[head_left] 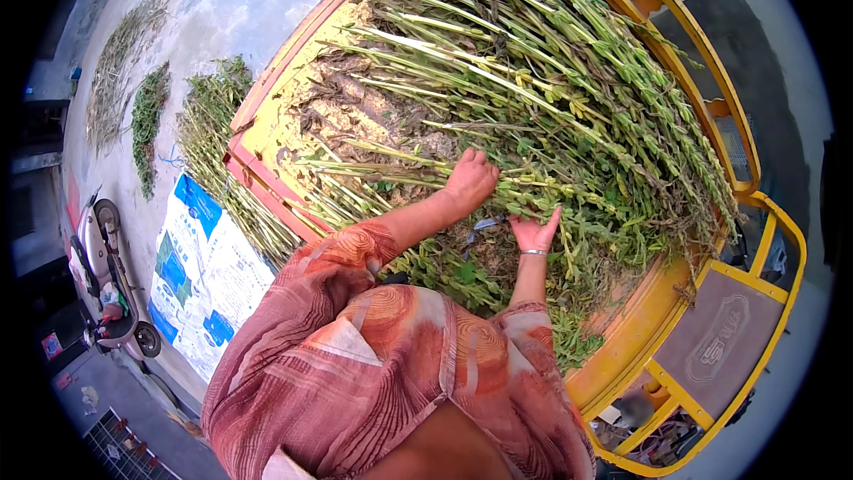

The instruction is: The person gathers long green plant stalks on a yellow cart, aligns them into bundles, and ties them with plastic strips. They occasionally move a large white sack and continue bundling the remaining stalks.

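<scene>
Two bare hands at work right in the middle of the frame, and both are in among the greenery! The left hand point(472, 180) is curled into a fist around a few green stalks point(533, 188), their pale cut ends running off to the left and their leafy tops spreading to the right. Just below and to the right comes the right hand point(536, 233), palm up, thumb standing away from the rest, a bracelet point(533, 252) at the wrist; leaves cover its fingers, so whether it grips anything, I cannot tell. Beside it, a small bluish scrap point(484, 224) lies in the litter.

And what a pile of stalks point(551, 80) above, sweeping from top centre to the right, heaped on the yellow cart bed point(293, 111) with bare, leaf-strewn metal showing at its left. Yellow railings point(730, 107) curve along the right side. Over on the left, more plants on the floor point(240, 0): a small green bundle point(149, 124), a bigger heap point(213, 138) against the cart. Lower left, a blue-and-white sheet point(200, 276) lies spread, a scooter point(115, 276) parked beyond it.
</scene>
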The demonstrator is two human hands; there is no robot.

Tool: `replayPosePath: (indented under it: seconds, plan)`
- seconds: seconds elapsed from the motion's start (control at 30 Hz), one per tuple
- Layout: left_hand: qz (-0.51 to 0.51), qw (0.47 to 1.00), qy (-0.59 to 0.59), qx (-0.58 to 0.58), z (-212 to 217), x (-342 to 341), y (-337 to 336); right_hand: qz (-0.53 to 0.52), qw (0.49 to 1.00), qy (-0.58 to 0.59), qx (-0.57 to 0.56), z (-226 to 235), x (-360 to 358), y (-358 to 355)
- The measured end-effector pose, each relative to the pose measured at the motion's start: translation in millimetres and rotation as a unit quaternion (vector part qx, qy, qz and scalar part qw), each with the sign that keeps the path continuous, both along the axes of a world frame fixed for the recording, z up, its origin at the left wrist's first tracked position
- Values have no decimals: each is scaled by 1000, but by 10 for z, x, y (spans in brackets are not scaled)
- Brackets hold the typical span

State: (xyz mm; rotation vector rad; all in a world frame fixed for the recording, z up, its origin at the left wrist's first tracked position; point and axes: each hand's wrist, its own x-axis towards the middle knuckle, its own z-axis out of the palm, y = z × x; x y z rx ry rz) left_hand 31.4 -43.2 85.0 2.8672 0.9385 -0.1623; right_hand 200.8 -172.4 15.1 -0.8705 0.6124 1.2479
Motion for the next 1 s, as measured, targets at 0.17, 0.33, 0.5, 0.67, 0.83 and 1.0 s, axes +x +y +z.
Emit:
replayPosePath:
  seconds: [0.17,0.33,0.5,0.67,0.83,1.0]
  plan:
    - [1,999,37,3,429,-25,-382,33,996,-42,75,226,-131,-322]
    - [-60,997,50,13,1027,-269,-515,-5,993,-36,111,667,-266,-564]
    - [-126,988,57,61,1893,-638,-436,26,980,-78,181,765,-414,-841]
    - [-149,968,42,199,2594,-828,-634,-9,957,-132,257,1453,-665,-874]
    - [-93,984,-33,147,2572,-1010,-766,-68,928,-214,296,1675,-419,-1427]
    - [-36,999,-16,32,2079,-972,-732,-125,972,-181,83,1292,-238,-1692]
